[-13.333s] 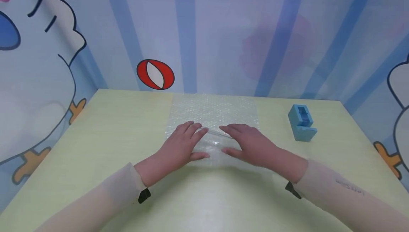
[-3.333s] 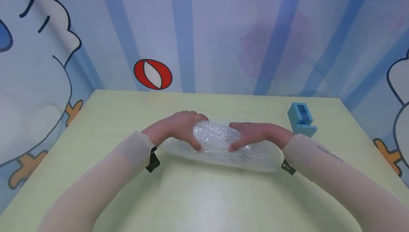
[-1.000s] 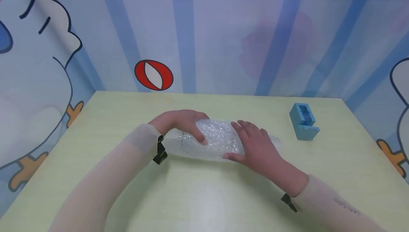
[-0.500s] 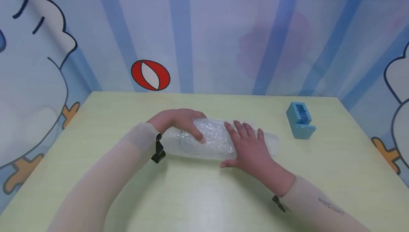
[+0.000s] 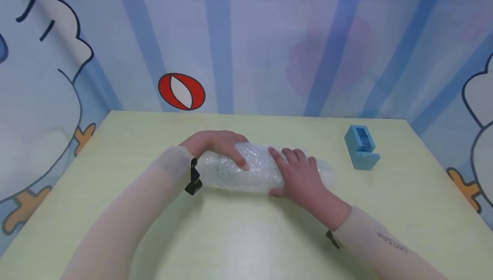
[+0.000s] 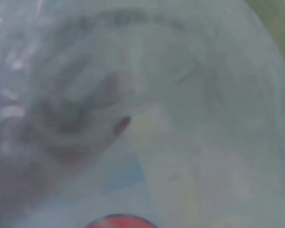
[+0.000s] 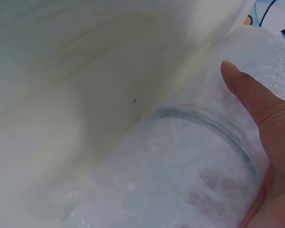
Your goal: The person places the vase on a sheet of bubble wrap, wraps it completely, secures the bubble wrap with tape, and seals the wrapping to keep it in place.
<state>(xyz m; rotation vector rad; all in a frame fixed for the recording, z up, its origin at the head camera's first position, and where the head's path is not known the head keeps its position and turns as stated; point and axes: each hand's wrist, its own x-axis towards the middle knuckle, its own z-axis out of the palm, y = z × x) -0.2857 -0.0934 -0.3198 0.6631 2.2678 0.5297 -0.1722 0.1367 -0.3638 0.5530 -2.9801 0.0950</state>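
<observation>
Clear plastic bubble wrap, rolled into a plump bundle (image 5: 259, 173), stretches from side to side between the two hands in the head view, in front of the person at the middle of the pale yellow-green tabletop (image 5: 239, 237); whether its underside touches the wood cannot be told. The bare left hand (image 5: 225, 144) grips it left of centre, thumb on the near side, fingers going over the far side. The bare right hand (image 5: 302, 179) grasps it right of centre, fingers bent over the top, thumb at the near edge. Both ends of the roll stick out past the hands, and a light-blue tape dispenser (image 5: 364, 161) stands well apart to the right. From the left wrist, hazy wrap fills nearly everything, with blurred finger shapes (image 6: 66, 133) at the left; the grip cannot be told from there. From the right wrist, the thumb lies along the wrap, the palm is against the side, and a curved grey-green band (image 7: 213, 122) shows through the plastic.
</observation>
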